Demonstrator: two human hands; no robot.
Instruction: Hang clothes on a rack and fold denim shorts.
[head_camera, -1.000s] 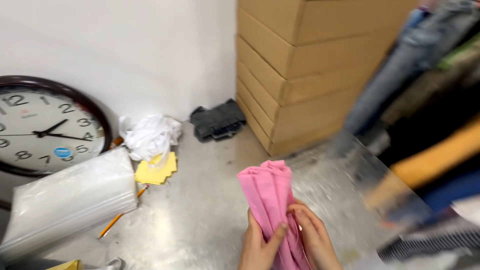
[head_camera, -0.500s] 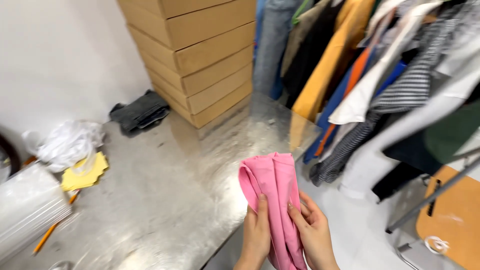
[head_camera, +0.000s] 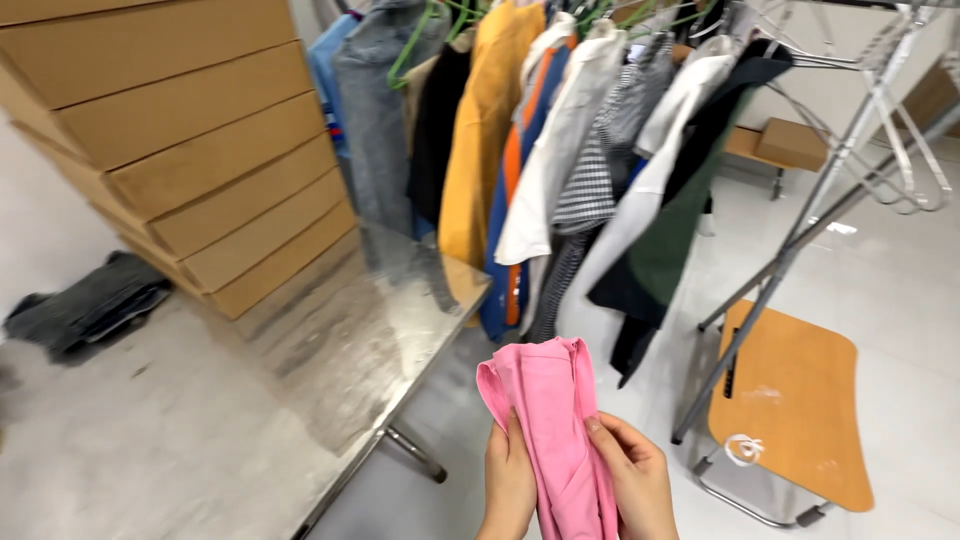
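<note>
Both hands, left hand (head_camera: 510, 480) and right hand (head_camera: 635, 485), grip the folded pink garment (head_camera: 550, 420) (unchanged), now facing the clothes rack (head_camera: 600, 150) rather than the steel table (head_camera: 300, 370).

Steel table (head_camera: 330, 350) on the left, tan boxes (head_camera: 190, 150) stacked on it against the wall, dark folded cloth (head_camera: 85, 310) lying just beside them. A rail of hung clothes (head_camera: 560, 170) crowds the table's far corner. Wooden board (head_camera: 790, 400) at the metal rack (head_camera: 800, 240) foot.
</note>
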